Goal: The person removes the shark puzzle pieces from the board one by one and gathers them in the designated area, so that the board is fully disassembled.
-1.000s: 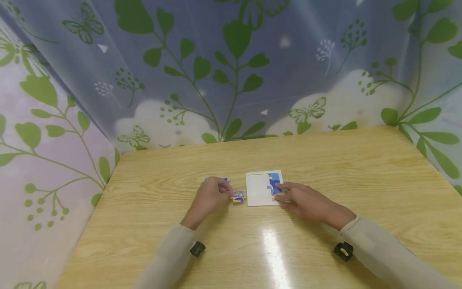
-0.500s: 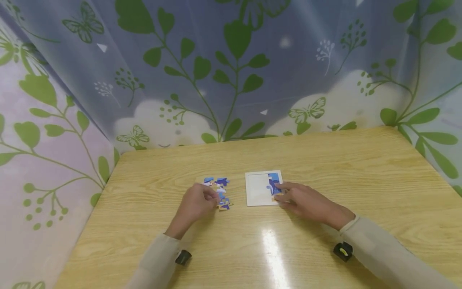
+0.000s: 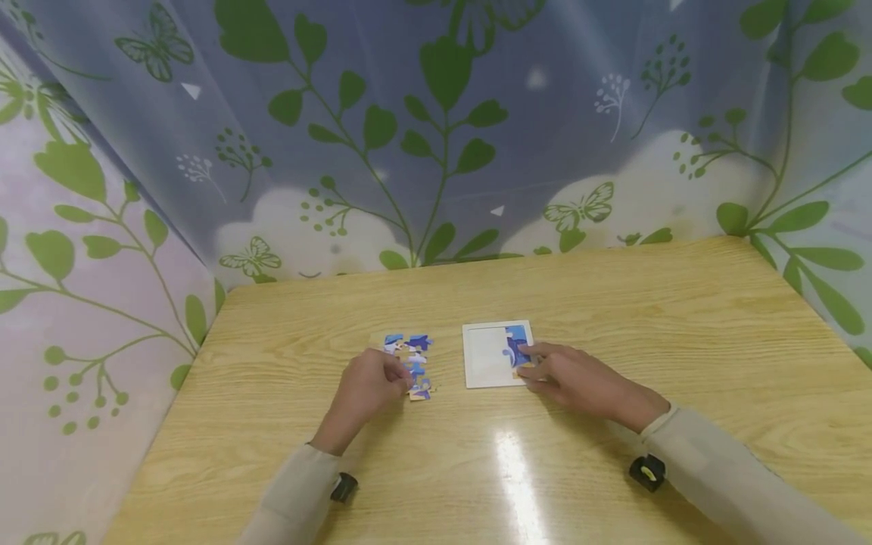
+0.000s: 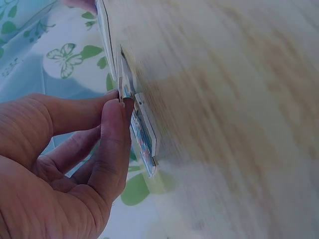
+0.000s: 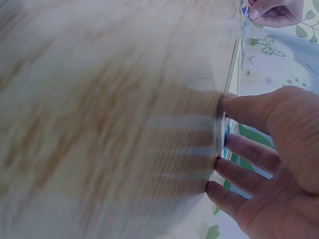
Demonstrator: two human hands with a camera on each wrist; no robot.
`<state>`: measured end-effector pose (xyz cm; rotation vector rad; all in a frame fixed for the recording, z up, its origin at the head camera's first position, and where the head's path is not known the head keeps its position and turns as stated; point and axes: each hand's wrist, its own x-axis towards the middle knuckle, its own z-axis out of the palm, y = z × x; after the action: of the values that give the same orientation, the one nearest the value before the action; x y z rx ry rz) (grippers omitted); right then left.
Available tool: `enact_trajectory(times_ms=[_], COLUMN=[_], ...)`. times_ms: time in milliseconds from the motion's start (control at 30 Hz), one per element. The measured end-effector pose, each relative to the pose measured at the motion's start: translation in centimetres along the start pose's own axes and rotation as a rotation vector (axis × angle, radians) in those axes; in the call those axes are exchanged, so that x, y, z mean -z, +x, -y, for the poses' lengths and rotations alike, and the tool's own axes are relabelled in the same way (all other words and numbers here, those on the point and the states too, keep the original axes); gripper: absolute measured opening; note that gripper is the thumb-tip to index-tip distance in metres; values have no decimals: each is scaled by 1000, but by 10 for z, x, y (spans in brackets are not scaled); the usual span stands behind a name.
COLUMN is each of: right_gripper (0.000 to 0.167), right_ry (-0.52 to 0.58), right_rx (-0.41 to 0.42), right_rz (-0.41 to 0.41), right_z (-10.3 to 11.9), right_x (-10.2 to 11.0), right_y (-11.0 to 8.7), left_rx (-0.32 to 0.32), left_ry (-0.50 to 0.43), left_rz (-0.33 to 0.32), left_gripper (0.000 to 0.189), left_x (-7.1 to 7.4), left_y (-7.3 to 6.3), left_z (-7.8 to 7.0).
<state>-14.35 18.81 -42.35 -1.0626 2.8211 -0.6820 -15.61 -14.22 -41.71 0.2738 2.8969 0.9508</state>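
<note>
At the left of the table, several loose jigsaw pieces (image 3: 417, 343) in blue, white and yellow lie in a cluster. My left hand (image 3: 371, 380) is at the cluster's left side. Its thumb and forefinger pinch a thin puzzle piece (image 4: 120, 82), seen edge-on in the left wrist view. A square white puzzle tray (image 3: 485, 356) lies to the right, with joined blue pieces (image 3: 518, 341) along its right side. My right hand (image 3: 579, 378) rests on the tray's right edge, its thumb and fingers extended and touching it. They partly cover the fitted pieces.
The wooden table (image 3: 327, 310) carries the tray and pieces. A curtain (image 3: 381, 174) printed with leaves and butterflies hangs behind it. Small black devices are worn at both wrists, and light glares on the table's front.
My left hand drew left and toward me from beside the tray, bringing pieces along, which uncovered the cluster. Over the last half second it shifted only slightly. My right hand stays put.
</note>
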Motion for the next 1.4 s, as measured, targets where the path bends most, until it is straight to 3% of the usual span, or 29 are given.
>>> enact_trajectory(times_ms=[400,667,900,1133,1400], right_gripper=[23,23,24,25,23], right_ry=[-2,6,13,5,13], right_rx=[7,8,-2,-12,23], right_rz=[-12,-1,1,9,1], right_z=[-2,-3,-3,-2,-4], right_x=[-1,-1,-1,0,0], right_y=[-1,0,0,0,0], left_rx=[-44,-89,-121,-110,-76], left_ry=[28,-36,-27,-22,-31], left_rz=[-12,54,90,121,122], left_gripper=[8,6,5,10,16], left_x=[-2,-11,-27,-49,-70], left_y=[5,20,38,55,71], left_z=[-8,-34,-60,-85,-100])
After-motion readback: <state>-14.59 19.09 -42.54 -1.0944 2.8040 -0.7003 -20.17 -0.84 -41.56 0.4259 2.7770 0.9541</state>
